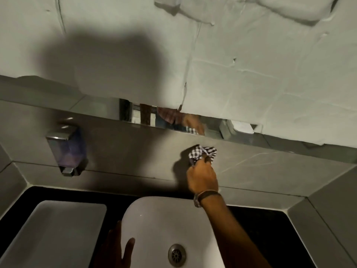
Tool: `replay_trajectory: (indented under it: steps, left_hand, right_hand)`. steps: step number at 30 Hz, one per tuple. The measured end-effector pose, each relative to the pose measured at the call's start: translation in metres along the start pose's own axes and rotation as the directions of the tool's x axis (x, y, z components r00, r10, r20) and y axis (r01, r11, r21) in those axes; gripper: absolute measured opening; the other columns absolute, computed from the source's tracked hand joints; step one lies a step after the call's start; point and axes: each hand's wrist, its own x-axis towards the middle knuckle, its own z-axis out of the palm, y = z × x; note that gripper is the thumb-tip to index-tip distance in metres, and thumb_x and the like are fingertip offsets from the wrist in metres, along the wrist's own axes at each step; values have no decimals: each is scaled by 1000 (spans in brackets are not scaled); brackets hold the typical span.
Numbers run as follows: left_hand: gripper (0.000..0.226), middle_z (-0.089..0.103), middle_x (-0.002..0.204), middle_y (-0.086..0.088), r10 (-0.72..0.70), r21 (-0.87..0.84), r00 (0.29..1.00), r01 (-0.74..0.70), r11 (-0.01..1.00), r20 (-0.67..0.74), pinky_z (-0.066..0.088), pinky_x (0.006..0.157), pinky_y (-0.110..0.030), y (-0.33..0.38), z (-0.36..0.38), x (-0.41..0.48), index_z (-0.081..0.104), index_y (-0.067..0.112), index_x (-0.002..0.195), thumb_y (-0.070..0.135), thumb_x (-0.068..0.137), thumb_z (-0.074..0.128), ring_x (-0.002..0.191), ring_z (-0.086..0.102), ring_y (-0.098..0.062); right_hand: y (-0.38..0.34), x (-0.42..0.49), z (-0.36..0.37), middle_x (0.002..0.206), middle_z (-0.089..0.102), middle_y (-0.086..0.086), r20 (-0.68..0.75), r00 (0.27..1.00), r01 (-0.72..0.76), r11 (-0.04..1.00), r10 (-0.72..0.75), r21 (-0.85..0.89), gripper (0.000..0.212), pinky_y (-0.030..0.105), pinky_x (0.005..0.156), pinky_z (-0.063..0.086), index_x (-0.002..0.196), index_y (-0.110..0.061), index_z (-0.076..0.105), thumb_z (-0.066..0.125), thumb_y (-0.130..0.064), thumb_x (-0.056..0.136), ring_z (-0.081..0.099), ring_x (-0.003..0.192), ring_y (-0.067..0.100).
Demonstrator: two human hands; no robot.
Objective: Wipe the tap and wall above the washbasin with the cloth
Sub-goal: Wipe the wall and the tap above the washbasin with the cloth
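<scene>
My right hand (202, 176) grips a bunched black-and-white checked cloth (201, 154) and presses it against the grey tiled wall (135, 151) above the white washbasin (154, 219). My left hand (117, 248) rests on the basin's left rim with fingers spread, holding nothing. The basin's metal drain (176, 255) shows at the bottom. No tap is visible. Just above the cloth, a strip of mirror (173, 120) reflects the hand and the cloth.
A soap dispenser (66, 149) hangs on the wall to the left. White paper sheeting (251, 84) covers most of the mirror. A white rectangular tray (54, 233) lies on the black counter (270, 229) left of the basin. A tiled side wall (332, 209) closes the right.
</scene>
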Motion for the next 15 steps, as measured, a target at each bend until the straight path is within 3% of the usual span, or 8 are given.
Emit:
replay_trajectory:
  steps: [3,6,8,9,11,12,14,15]
  left_hand:
    - [115,45,147,-17,0,-47,1000,-1,999,-15,38,110,-54,-4,6,6,30,13,147,90,66,3,130,48,-36]
    - [117,49,141,-26,22,-44,1000,-22,999,-9,37,106,-61,-6,11,17,40,3,140,90,68,7,125,51,-44]
    - [121,48,141,-28,25,-81,1000,-24,996,8,35,107,-63,-9,12,21,42,1,138,92,65,9,127,49,-46]
    - [123,46,142,-27,30,-84,999,-29,996,21,34,108,-63,-10,10,24,40,2,139,93,63,9,129,47,-46]
    - [114,49,139,-28,52,-58,999,-51,997,15,39,103,-64,-11,10,25,36,6,141,90,69,10,124,52,-46]
    - [105,52,136,-29,70,-48,997,-69,996,12,43,98,-64,-14,13,27,33,7,141,85,75,12,118,56,-47]
    - [92,55,132,-30,84,-71,994,-79,994,63,47,92,-62,-19,20,27,28,10,140,79,81,13,113,60,-47]
    - [91,56,132,-30,71,-85,994,-64,994,82,47,91,-62,-20,22,27,27,12,139,79,81,12,113,60,-47]
  right_hand:
    - [-7,-10,7,156,33,34,-16,991,125,962,-133,-243,79,45,116,41,154,5,25,55,-30,91,47,137,45]
    - [-3,8,-4,140,56,27,-58,997,-43,989,51,139,47,40,96,50,138,-1,51,51,-26,98,61,120,42]
    - [3,23,-17,131,66,25,101,972,-234,803,214,549,42,36,98,49,130,-1,62,48,-31,105,63,119,40]
    - [5,27,-20,131,66,26,136,966,-256,745,220,616,44,39,104,49,131,0,63,48,-33,106,62,122,41]
    - [4,22,-18,133,65,26,84,985,-170,880,148,443,43,43,106,49,133,-1,61,48,-31,105,62,122,42]
    - [-1,12,-14,135,62,26,24,998,-61,980,57,189,43,43,104,49,135,-2,57,47,-28,102,61,121,42]
    - [-11,-4,-1,139,53,27,-53,987,137,966,-152,-218,48,44,104,50,139,-1,49,47,-24,96,59,120,42]
    - [-14,-7,3,138,51,26,-81,978,164,954,-190,-252,49,44,104,50,138,-1,48,47,-24,95,59,120,41]
